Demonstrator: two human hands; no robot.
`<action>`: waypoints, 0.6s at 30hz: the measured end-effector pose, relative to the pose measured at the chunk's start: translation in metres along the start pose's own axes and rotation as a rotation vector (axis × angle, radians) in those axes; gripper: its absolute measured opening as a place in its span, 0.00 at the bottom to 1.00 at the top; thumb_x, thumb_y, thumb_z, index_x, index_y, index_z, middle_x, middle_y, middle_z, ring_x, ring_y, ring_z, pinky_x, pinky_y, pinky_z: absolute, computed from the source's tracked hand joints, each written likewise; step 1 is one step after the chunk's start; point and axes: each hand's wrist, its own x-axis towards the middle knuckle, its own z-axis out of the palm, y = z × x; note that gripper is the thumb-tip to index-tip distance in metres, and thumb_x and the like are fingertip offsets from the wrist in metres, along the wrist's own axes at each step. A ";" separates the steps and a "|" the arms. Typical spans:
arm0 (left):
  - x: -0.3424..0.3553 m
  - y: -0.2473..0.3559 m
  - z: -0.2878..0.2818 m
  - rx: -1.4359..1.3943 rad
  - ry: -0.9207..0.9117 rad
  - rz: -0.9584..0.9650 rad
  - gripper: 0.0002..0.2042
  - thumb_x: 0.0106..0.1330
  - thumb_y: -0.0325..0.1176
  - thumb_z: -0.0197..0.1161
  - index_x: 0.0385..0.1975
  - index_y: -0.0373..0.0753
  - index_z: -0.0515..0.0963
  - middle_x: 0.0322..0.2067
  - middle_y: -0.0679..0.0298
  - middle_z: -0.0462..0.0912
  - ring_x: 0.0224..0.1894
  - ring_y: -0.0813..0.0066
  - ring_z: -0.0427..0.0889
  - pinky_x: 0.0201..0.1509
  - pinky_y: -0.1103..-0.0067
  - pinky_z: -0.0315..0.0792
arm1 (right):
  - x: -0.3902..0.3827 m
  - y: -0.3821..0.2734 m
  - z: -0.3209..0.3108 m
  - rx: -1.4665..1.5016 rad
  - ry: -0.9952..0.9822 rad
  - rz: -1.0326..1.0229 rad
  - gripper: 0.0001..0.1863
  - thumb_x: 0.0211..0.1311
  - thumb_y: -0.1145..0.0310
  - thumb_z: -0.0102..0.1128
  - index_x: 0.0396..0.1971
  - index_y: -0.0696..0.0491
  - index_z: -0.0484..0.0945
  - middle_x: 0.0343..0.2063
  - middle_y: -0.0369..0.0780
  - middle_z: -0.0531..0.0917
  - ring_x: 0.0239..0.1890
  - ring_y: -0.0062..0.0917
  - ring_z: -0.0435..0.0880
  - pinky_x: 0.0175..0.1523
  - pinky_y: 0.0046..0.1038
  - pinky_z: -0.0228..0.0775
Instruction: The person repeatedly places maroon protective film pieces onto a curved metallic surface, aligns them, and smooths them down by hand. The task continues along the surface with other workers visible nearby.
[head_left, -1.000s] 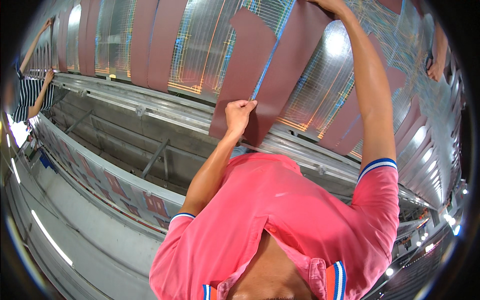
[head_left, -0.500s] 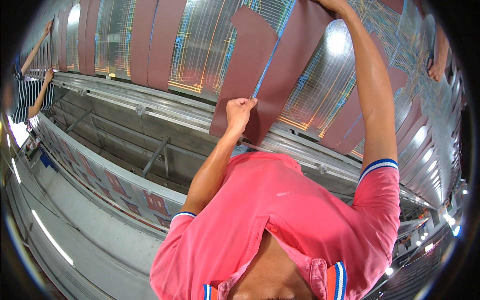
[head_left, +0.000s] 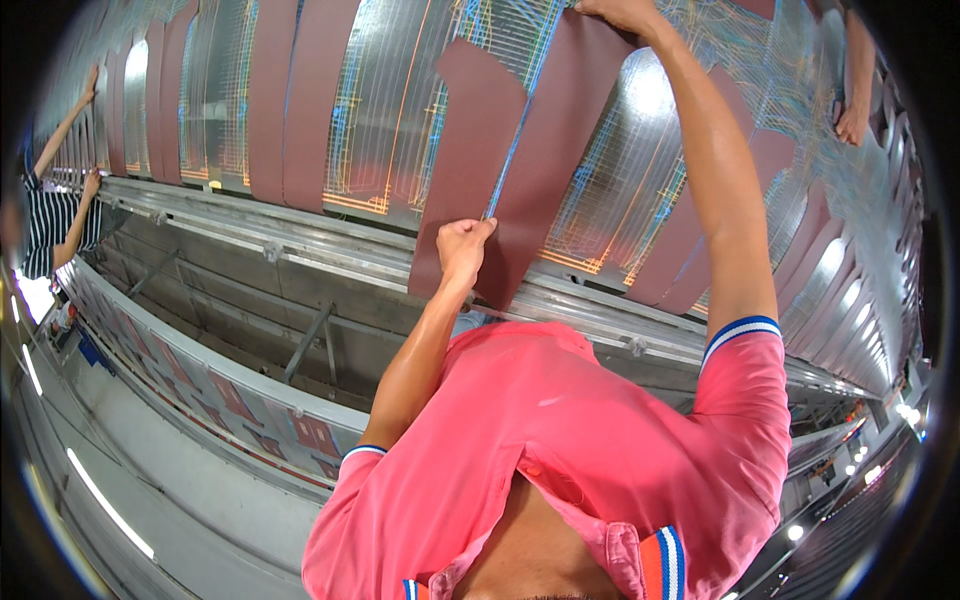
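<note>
A long maroon sheet piece [head_left: 545, 160] lies over a shiny metal surface [head_left: 375, 110] covered in coloured grid lines. Beside it is a second maroon piece [head_left: 465, 130] with a curved upper end, separated from it by a thin blue-lined gap. My left hand [head_left: 463, 245] pinches the material at the lower end of that gap, thumb and forefinger closed. My right hand [head_left: 615, 15] grips the long piece near its upper end at the top of the view, fingers bent and partly hard to see.
More maroon pieces [head_left: 270, 110] line the surface on both sides. A metal rail [head_left: 220, 210] runs below, above an open frame [head_left: 320, 340]. At left a person in a striped shirt [head_left: 55, 225] reaches onto the surface. Another person's hand [head_left: 852, 120] is at upper right.
The view has shifted, so surface and hands appear slightly lower and further left. Both my hands keep their holds, with little visible movement against the pieces.
</note>
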 end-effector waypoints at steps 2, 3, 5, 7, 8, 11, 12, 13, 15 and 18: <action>-0.001 -0.002 -0.002 0.005 -0.016 -0.004 0.14 0.56 0.36 0.69 0.16 0.31 0.79 0.11 0.75 0.66 0.16 0.87 0.61 0.18 0.77 0.53 | -0.001 -0.004 -0.002 -0.059 -0.030 0.058 0.15 0.48 0.61 0.68 0.21 0.60 0.83 0.17 0.46 0.80 0.19 0.32 0.79 0.28 0.37 0.71; -0.001 0.000 -0.002 0.009 -0.023 -0.003 0.15 0.56 0.36 0.69 0.15 0.32 0.78 0.11 0.75 0.66 0.16 0.87 0.61 0.18 0.77 0.53 | 0.004 0.006 0.004 -0.122 0.031 -0.004 0.15 0.48 0.58 0.67 0.24 0.56 0.84 0.22 0.46 0.82 0.25 0.36 0.81 0.33 0.38 0.72; 0.000 0.003 -0.002 0.019 -0.025 0.006 0.15 0.56 0.36 0.69 0.15 0.32 0.78 0.11 0.76 0.65 0.16 0.86 0.61 0.19 0.76 0.53 | 0.016 0.031 0.021 -0.254 0.150 -0.119 0.16 0.49 0.51 0.66 0.30 0.48 0.86 0.31 0.46 0.87 0.35 0.43 0.85 0.42 0.40 0.76; 0.002 -0.003 -0.002 0.026 -0.014 0.012 0.15 0.56 0.36 0.69 0.14 0.32 0.78 0.11 0.76 0.65 0.16 0.86 0.61 0.19 0.75 0.53 | 0.004 0.021 0.025 -0.409 0.301 -0.122 0.23 0.51 0.46 0.67 0.32 0.53 0.85 0.34 0.44 0.85 0.41 0.39 0.82 0.45 0.44 0.72; 0.002 -0.005 -0.002 0.027 -0.010 0.021 0.15 0.56 0.36 0.69 0.15 0.32 0.78 0.11 0.76 0.65 0.16 0.86 0.61 0.19 0.75 0.53 | -0.009 0.013 0.025 -0.545 0.442 -0.169 0.25 0.52 0.44 0.67 0.33 0.53 0.84 0.35 0.43 0.84 0.43 0.38 0.81 0.46 0.45 0.71; 0.003 -0.003 -0.002 0.035 -0.014 0.048 0.15 0.56 0.36 0.70 0.15 0.32 0.79 0.11 0.76 0.66 0.16 0.86 0.61 0.19 0.76 0.54 | -0.029 0.013 0.030 -0.682 0.628 -0.131 0.30 0.55 0.41 0.62 0.41 0.56 0.79 0.42 0.42 0.78 0.51 0.36 0.73 0.52 0.51 0.63; 0.003 -0.001 -0.002 0.029 -0.019 0.043 0.15 0.56 0.36 0.70 0.16 0.32 0.79 0.11 0.76 0.66 0.16 0.86 0.60 0.19 0.76 0.53 | -0.035 0.012 0.040 -0.697 0.687 -0.148 0.30 0.56 0.42 0.62 0.42 0.56 0.78 0.43 0.42 0.78 0.51 0.37 0.73 0.53 0.50 0.63; 0.003 -0.001 -0.001 0.021 -0.025 0.038 0.15 0.56 0.36 0.70 0.16 0.32 0.79 0.11 0.76 0.66 0.16 0.86 0.60 0.19 0.76 0.53 | -0.043 0.010 0.052 -0.714 0.745 -0.166 0.29 0.57 0.43 0.61 0.43 0.56 0.77 0.44 0.42 0.77 0.52 0.37 0.72 0.54 0.50 0.62; 0.009 -0.012 0.000 -0.042 -0.057 0.049 0.14 0.56 0.36 0.70 0.16 0.32 0.79 0.11 0.76 0.65 0.16 0.87 0.60 0.18 0.77 0.52 | -0.064 0.010 0.091 -0.613 0.705 -0.295 0.29 0.61 0.46 0.59 0.48 0.56 0.75 0.49 0.43 0.75 0.56 0.39 0.70 0.59 0.51 0.58; 0.007 -0.009 -0.001 -0.006 -0.027 0.041 0.14 0.56 0.36 0.70 0.17 0.31 0.79 0.11 0.76 0.65 0.16 0.87 0.60 0.18 0.77 0.53 | -0.117 0.001 0.138 -0.510 0.498 -0.398 0.33 0.65 0.45 0.53 0.59 0.55 0.70 0.62 0.45 0.68 0.68 0.39 0.61 0.70 0.51 0.49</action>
